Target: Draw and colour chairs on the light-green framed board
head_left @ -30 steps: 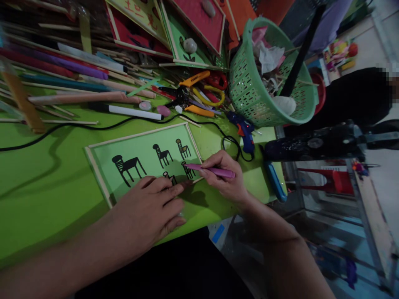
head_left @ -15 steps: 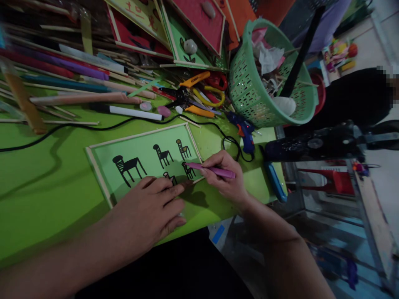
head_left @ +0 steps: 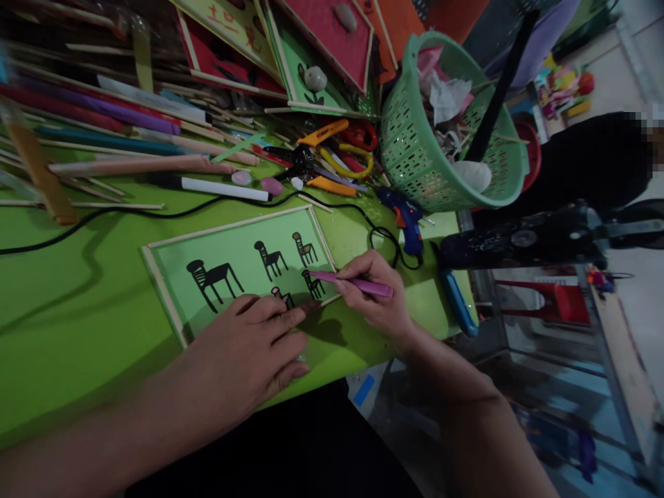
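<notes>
A green picture card with a pale stick frame lies on the table, bearing several dark chair drawings of different sizes. My right hand pinches a purple felt-tip pen, its tip at the small lower-right chair drawing. Across the card's near edge rests my left hand, palm down with fingers loosely stretched out and a little bent. It covers part of the card and of the lower middle chair drawing.
Behind the card lie a white marker, orange-handled pliers, a blue glue gun with a black cable, and many sticks and coloured rolls. A green basket stands at the back right. Framed pictures are piled behind.
Hardly anything differs. The purple pen's rear end has shifted very slightly; both hands and the card stay in place.
</notes>
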`<action>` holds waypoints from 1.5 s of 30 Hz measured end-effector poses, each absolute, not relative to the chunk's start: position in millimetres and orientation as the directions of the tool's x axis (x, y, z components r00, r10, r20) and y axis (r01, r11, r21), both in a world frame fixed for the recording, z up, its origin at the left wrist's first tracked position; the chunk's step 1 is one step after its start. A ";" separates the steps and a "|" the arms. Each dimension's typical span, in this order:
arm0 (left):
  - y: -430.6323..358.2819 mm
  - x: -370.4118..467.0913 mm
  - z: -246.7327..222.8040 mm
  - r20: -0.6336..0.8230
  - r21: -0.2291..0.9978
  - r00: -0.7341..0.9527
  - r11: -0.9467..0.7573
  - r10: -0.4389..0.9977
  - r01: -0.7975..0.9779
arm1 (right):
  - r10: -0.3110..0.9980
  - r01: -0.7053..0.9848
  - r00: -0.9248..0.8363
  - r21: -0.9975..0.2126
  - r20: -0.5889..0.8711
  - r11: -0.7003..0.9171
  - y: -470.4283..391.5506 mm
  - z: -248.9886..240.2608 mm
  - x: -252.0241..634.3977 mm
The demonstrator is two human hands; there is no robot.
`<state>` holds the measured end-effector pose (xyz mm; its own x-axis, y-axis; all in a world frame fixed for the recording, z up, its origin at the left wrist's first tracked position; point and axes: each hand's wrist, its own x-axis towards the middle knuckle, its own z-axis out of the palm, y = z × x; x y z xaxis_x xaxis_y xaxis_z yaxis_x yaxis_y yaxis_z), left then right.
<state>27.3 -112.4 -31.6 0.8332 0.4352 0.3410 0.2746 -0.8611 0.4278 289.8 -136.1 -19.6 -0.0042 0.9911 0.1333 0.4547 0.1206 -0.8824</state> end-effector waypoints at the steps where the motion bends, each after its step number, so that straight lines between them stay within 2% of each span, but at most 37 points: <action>1: -112.4 27.3 -31.7 0.339 0.428 0.833 -0.861 0.436 0.277 | 0.992 0.452 -0.010 -0.884 0.128 0.118 -136.1 -19.3 289.7; 9: -113.0 27.4 -31.6 0.342 0.419 0.834 -0.864 0.434 0.278 | 0.986 0.443 -0.012 -0.883 0.168 0.156 -135.8 -20.2 290.4; 16: -112.8 26.5 -31.8 0.322 0.425 0.843 -0.861 0.431 0.279 | 0.993 0.425 -0.007 -0.898 0.117 0.109 -136.8 -20.5 290.7; 22: -109.3 24.6 -24.3 0.326 0.440 0.847 -0.860 0.420 0.258 | 0.980 0.198 0.176 -0.979 0.088 0.052 -128.4 -22.6 294.1; 25: -99.7 15.7 -16.5 0.342 0.447 0.828 -0.852 0.445 0.274 | 0.952 0.136 0.287 -0.988 0.108 0.071 -124.5 -22.3 298.5; 29: -77.3 -3.3 -3.5 0.268 0.452 0.785 -0.792 0.559 0.410 | 0.912 0.083 0.386 -0.990 0.139 0.116 -120.4 -17.0 304.2; 31: -66.9 -11.1 2.7 0.230 0.411 0.753 -0.762 0.617 0.500 | 0.904 0.071 0.403 -0.990 0.140 0.121 -118.7 -13.5 307.3; 36: -52.4 -16.1 13.7 0.136 0.363 0.582 -0.587 0.802 0.724 | 0.903 0.083 0.406 -0.989 0.145 0.121 -117.4 -9.8 313.8; 41: -44.6 -14.0 15.7 0.059 0.421 0.460 -0.440 0.886 0.793 | 0.905 0.053 0.392 -0.986 0.164 0.156 -118.2 -10.8 316.6; 45: -35.0 -17.3 17.4 -0.011 0.371 0.364 -0.334 0.931 0.867 | 0.911 0.017 0.378 -0.985 0.163 0.170 -119.6 -9.0 318.0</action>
<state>-17.3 -35.0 17.4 0.3636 0.9315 -0.0110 0.8666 -0.3339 0.3708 318.0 -119.6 -9.0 0.3784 0.9111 0.1633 0.0168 0.1697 -0.9854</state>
